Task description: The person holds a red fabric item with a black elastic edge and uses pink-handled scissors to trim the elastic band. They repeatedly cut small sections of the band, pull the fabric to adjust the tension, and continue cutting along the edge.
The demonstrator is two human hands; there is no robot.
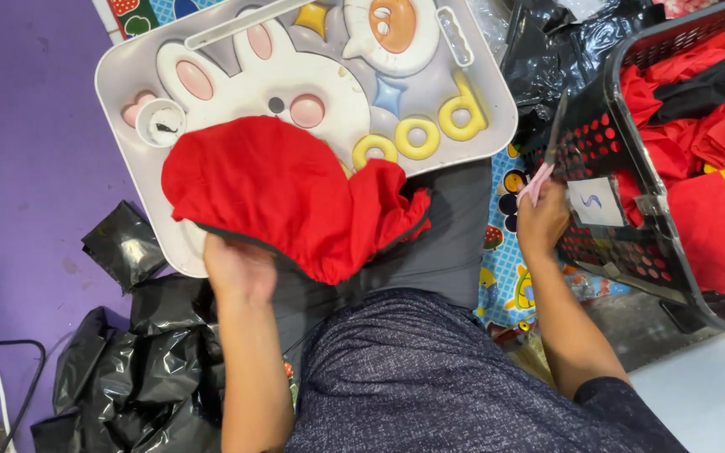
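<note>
Just one red garment (283,193), one scissors (545,164).

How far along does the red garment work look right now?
Done, seemingly: red pieces already fill the black basket. In hand: the left hand grips a red garment spread on the lap tray; the right hand holds pink-handled scissors beside the basket. Left: how many pieces remain can't be seen.

Bright even light, soft shadows, slight blur at edges
</note>
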